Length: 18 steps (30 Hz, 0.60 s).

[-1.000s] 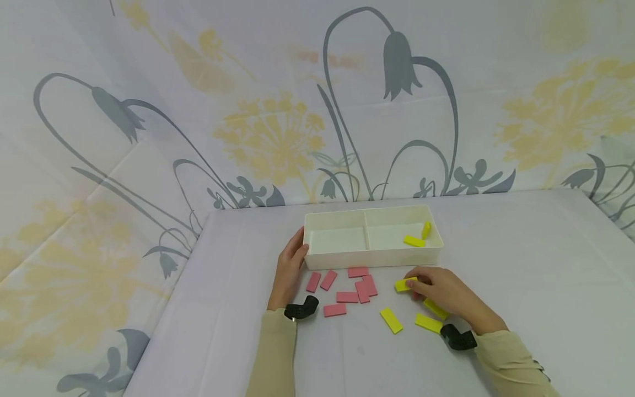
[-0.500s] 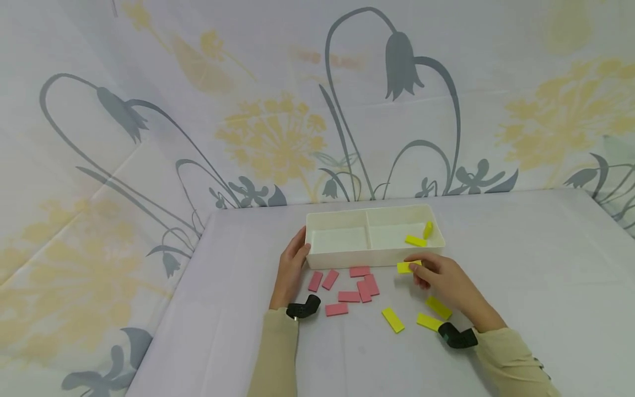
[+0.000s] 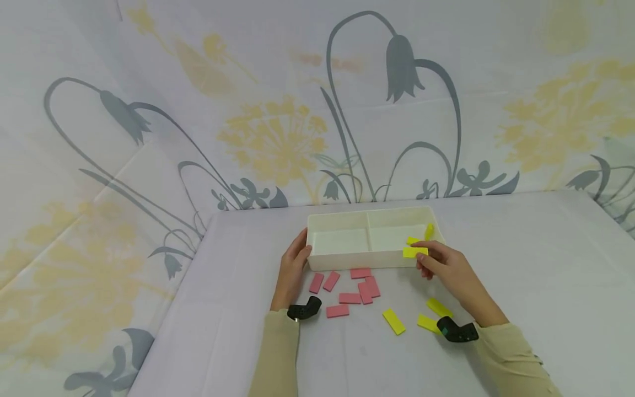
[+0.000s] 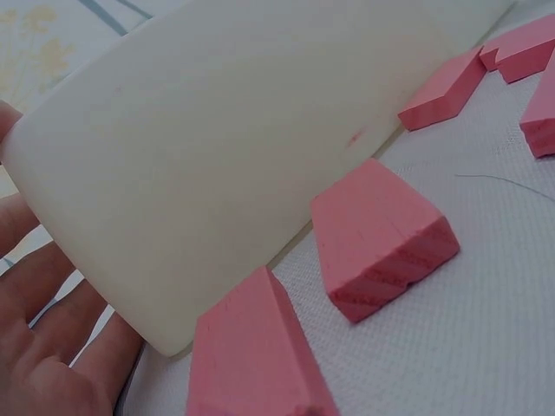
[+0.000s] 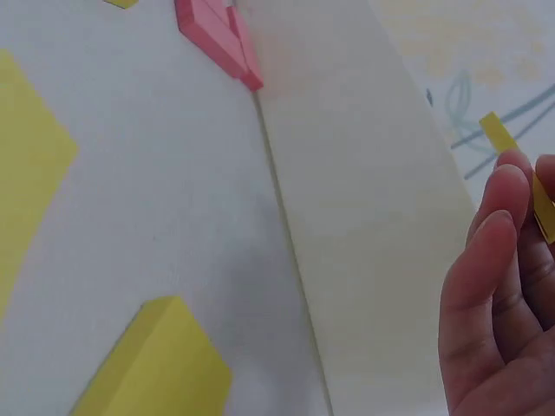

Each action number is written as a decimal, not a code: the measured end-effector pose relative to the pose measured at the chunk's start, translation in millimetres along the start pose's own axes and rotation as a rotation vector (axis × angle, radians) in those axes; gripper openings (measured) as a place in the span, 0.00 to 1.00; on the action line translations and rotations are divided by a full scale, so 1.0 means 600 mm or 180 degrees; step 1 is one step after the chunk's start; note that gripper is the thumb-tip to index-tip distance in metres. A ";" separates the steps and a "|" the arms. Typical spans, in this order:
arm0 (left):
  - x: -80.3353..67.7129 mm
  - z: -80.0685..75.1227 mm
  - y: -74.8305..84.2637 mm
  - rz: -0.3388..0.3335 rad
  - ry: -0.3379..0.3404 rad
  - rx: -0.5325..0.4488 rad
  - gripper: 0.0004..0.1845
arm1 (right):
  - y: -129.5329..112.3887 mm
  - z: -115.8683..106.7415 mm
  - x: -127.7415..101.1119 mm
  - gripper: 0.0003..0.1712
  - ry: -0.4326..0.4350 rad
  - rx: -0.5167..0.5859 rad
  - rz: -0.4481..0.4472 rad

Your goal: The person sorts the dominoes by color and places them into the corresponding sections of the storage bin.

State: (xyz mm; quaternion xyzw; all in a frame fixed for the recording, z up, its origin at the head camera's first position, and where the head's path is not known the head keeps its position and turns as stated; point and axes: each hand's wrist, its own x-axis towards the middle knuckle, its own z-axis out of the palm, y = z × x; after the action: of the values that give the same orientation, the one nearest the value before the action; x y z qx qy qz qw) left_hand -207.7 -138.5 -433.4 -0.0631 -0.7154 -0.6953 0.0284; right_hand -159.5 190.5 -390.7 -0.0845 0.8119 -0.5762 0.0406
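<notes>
My right hand pinches a yellow block between thumb and fingertips, raised at the front rim of the white two-compartment box. In the right wrist view the block shows only as a thin strip between the fingers. Two other yellow blocks lie in the box's right compartment, one a leaning yellow block. My left hand rests against the box's left end; in the left wrist view its fingers lie loosely extended along that wall.
Several pink blocks lie on the white cloth in front of the box, two overlapping. Nearer the right forearm are a yellow block and two more beside the wrist camera. A patterned cloth hangs behind.
The right hand has lifted the yellow block from the table and carried it up and slightly right to the box's front rim. The left hand has stayed at the box's end.
</notes>
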 end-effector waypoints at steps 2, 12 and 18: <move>0.000 0.000 0.000 0.0003 0.0011 -0.0006 0.24 | -0.002 0.000 0.002 0.23 0.0053 0.0081 -0.0042; -0.001 0.004 0.000 -0.0045 0.0045 0.0024 0.23 | -0.009 0.006 0.016 0.24 0.0478 0.0415 -0.0027; -0.004 0.000 0.012 -0.0037 -0.0018 0.0027 0.24 | -0.006 0.013 0.023 0.25 0.0634 0.0681 -0.0003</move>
State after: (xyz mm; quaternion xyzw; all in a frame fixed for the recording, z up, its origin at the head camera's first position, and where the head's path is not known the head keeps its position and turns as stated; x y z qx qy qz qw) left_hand -204.3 -138.4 -426.7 -0.0607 -0.7188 -0.6922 0.0226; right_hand -171.4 179.6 -389.4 -0.0225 0.7458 -0.6650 -0.0316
